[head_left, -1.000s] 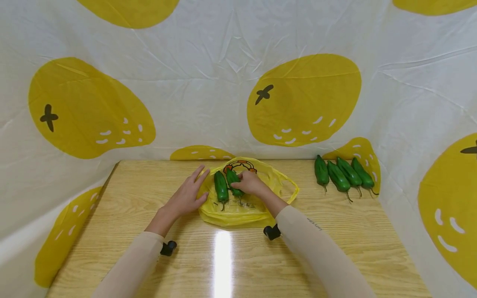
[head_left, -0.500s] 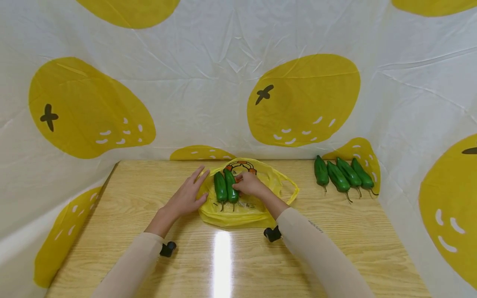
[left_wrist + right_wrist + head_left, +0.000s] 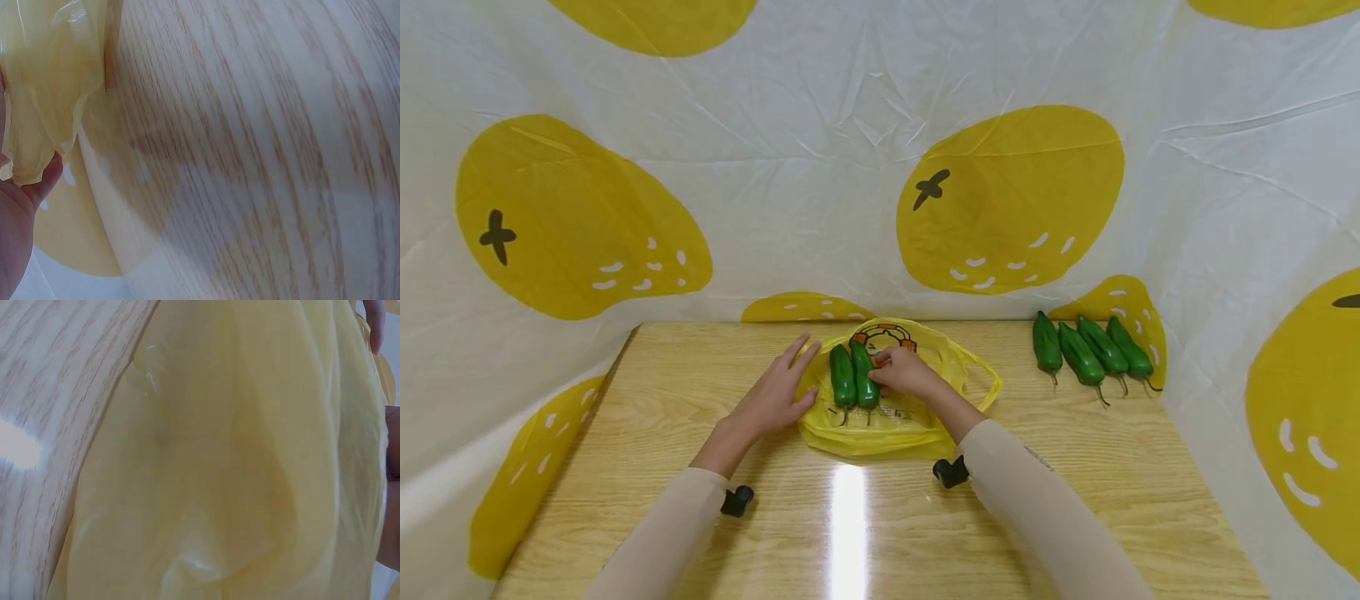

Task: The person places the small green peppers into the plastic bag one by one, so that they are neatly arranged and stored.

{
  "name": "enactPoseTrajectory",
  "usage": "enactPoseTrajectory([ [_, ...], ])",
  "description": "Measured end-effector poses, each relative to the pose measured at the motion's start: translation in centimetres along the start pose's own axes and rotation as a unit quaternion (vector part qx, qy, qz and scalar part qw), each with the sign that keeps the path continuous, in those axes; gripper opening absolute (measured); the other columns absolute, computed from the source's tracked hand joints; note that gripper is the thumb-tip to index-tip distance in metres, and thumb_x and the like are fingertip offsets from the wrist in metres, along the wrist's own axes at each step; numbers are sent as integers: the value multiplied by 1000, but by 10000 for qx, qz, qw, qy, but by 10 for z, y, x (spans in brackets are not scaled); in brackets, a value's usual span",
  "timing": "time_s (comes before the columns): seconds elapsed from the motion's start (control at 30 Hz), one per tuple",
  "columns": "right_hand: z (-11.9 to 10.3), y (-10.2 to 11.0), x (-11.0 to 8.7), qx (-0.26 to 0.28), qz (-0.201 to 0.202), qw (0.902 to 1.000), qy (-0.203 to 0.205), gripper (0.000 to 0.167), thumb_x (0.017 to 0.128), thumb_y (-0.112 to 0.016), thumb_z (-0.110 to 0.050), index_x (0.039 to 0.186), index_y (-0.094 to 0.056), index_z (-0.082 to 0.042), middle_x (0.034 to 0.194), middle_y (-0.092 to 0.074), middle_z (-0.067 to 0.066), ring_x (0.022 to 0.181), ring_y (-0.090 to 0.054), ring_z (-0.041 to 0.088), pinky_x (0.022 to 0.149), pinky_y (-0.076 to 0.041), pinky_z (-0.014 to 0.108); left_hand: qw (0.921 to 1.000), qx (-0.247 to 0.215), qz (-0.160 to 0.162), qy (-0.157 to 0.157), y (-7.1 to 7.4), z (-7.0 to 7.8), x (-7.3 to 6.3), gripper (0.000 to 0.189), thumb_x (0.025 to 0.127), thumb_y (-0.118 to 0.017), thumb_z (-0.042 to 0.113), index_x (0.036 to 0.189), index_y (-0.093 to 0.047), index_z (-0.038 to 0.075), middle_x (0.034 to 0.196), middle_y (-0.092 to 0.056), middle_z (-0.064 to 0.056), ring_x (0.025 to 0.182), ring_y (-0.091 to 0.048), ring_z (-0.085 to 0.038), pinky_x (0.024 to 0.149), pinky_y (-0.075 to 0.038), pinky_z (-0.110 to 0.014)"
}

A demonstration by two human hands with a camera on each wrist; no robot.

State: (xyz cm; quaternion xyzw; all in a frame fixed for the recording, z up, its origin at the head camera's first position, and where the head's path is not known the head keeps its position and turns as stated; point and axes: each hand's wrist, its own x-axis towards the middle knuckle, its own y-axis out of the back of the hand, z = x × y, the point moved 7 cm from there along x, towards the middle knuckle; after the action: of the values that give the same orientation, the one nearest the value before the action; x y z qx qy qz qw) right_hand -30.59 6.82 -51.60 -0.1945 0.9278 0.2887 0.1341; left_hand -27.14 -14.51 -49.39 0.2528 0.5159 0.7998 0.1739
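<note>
Two glossy green chili peppers, a left one [image 3: 842, 377] and a right one [image 3: 863, 375], lie side by side in the mouth of a yellow plastic bag [image 3: 850, 442]. My right hand [image 3: 904, 371] reaches into the bag, its bent thumb and fingers at the right pepper's right side. Spread along the bag's left edge is my left hand [image 3: 773, 390], fingers straight. In the left wrist view, that hand's thumb [image 3: 47, 181] lies against the bag film [image 3: 53, 81]. The bag's front wall [image 3: 206, 456] fills most of the right wrist view and hides most of the right hand.
Several more green chili peppers [image 3: 1088, 352] stand in a row at the table's back right, stems toward me. The wooden table [image 3: 700, 358] meets a white curtain [image 3: 805, 208] with yellow fruit prints behind and at both sides. A bag handle loop [image 3: 992, 383] sticks out right.
The right pepper, tilted under my right hand at first, has turned straight and shifted left against the other one. My left hand has stayed in place.
</note>
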Motion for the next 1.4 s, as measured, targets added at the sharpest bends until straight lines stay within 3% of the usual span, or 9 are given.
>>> enactPoseTrajectory([
  [0.2,-5,9,-8,-338,161,9991,202,49,102,-65,-22,142,-57,4,127,-69,19,101,-71,25,84,-59,37,10000,36,11,1,1,-1,-1,78,98,-65,23,164,-27,6,172,-15,-17,143,-43,-45,115,-41,-61],
  [0.4,-13,21,-21,-398,205,9985,312,50,101,-65,-26,142,-57,3,118,-70,17,94,-70,24,76,-58,36,10000,23,23,-3,2,-1,-2,78,98,-65,23,164,-26,7,172,-15,-17,141,-45,-46,113,-42,-61],
  [0.73,-18,48,-53,-99,77,9979,638,54,104,-61,-28,148,-50,0,130,-63,21,112,-69,39,94,-57,50,10000,42,4,61,-1,-3,-2,77,98,-65,25,163,-27,6,172,-14,-17,137,-49,-45,111,-44,-60],
  [1.0,-11,79,-75,195,182,9952,944,53,105,-61,-24,151,-47,-3,135,-61,22,116,-68,34,102,-56,47,9999,17,-31,116,0,-2,-2,78,99,-65,25,164,-27,7,172,-14,-17,140,-47,-46,112,-43,-61],
  [1.13,-5,98,-84,410,198,9931,1082,56,106,-59,-22,154,-41,1,139,-57,25,125,-62,40,107,-52,52,10000,22,-15,83,0,-2,-2,77,99,-65,24,163,-27,6,172,-14,-17,142,-44,-46,114,-42,-60],
  [1.4,12,144,-101,303,554,9909,1188,59,107,-57,-27,155,-38,1,145,-52,27,130,-57,45,109,-49,56,10000,46,57,29,0,-2,-2,76,98,-66,23,162,-30,4,171,-17,-18,139,-47,-47,111,-44,-61],
])
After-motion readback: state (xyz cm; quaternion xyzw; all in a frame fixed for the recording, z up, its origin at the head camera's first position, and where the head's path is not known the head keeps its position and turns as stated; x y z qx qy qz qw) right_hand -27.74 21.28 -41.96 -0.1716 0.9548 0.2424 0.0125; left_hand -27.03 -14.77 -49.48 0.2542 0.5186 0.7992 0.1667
